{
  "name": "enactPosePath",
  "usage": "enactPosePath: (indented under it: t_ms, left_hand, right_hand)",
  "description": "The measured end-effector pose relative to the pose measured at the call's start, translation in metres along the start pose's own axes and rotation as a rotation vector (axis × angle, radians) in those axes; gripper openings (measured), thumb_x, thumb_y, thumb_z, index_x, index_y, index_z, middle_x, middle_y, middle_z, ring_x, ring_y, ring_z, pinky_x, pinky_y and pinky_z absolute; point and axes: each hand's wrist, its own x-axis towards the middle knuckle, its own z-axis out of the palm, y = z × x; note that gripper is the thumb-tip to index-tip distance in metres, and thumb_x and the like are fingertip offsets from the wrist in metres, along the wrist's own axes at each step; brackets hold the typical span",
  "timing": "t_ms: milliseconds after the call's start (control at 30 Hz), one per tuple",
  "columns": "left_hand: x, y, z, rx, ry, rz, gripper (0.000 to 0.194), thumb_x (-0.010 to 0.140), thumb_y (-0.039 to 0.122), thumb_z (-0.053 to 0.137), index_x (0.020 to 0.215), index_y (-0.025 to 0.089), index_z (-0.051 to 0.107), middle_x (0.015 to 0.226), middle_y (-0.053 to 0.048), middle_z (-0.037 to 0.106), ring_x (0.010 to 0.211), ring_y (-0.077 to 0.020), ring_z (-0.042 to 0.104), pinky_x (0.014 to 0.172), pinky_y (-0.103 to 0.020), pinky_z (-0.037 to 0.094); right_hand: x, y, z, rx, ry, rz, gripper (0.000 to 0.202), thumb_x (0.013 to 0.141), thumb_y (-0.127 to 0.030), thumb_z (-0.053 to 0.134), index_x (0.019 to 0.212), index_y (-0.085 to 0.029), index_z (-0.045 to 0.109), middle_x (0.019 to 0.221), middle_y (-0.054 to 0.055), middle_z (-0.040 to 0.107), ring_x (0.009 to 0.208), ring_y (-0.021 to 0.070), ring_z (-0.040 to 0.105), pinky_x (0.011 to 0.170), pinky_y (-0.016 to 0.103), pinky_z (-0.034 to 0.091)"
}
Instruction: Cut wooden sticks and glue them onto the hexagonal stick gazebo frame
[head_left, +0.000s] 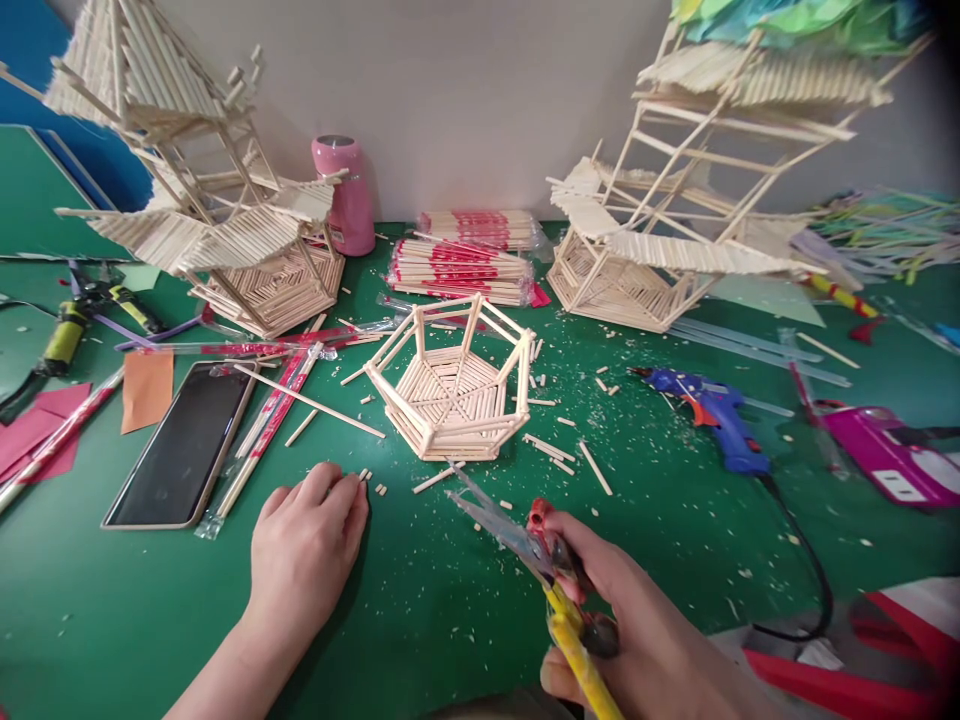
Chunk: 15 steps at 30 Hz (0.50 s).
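Observation:
My right hand (622, 610) grips a pair of scissors (517, 535) with a yellow-wrapped handle and some red at the grip; the blades point up and left, slightly apart. Just beyond the tips stands a small open frame (454, 385) of thin wooden sticks, with a polygonal slatted base and a raised rim. On the table left of the scissors lies my left hand (311, 530), its fingers curled and closed. Short cut stick pieces (381, 490) lie beside its fingertips; what it pinches, if anything, is hidden.
Two taller stick towers (262, 235) (675, 250) stand behind. Between them lie bundled sticks (465, 265) near a pink bottle (345, 195). A phone (180, 450) is on the left. To the right sit a blue glue gun (712, 410) and a magenta device (889, 450). Scraps dot the green table.

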Motion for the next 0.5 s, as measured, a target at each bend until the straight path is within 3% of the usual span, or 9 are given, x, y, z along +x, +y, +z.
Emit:
enactPosePath:
  t_ms: [333, 500]
  left_hand:
    - [0.001, 0.001, -0.001, -0.063, -0.021, -0.075, 0.027, 0.087, 0.022, 0.045, 0.069, 0.017, 0.065, 0.072, -0.004, 0.063, 0.052, -0.0145, 0.057, 0.052, -0.027, 0.04]
    - [0.004, 0.002, -0.004, -0.069, -0.06, -0.095, 0.029, 0.087, 0.023, 0.042, 0.068, 0.017, 0.064, 0.072, -0.004, 0.062, 0.052, -0.0151, 0.058, 0.05, -0.027, 0.04]
  right_hand:
    - [0.001, 0.006, 0.0, 0.011, 0.016, -0.044, 0.04, 0.049, -0.002, 0.063, 0.075, -0.022, 0.041, 0.065, -0.01, 0.032, 0.049, 0.0033, 0.026, 0.041, 0.016, 0.027]
    - [0.007, 0.017, -0.003, -0.032, 0.038, -0.024, 0.045, 0.045, -0.005, 0.073, 0.074, -0.023, 0.044, 0.063, -0.009, 0.035, 0.049, 0.0041, 0.03, 0.041, 0.016, 0.03]
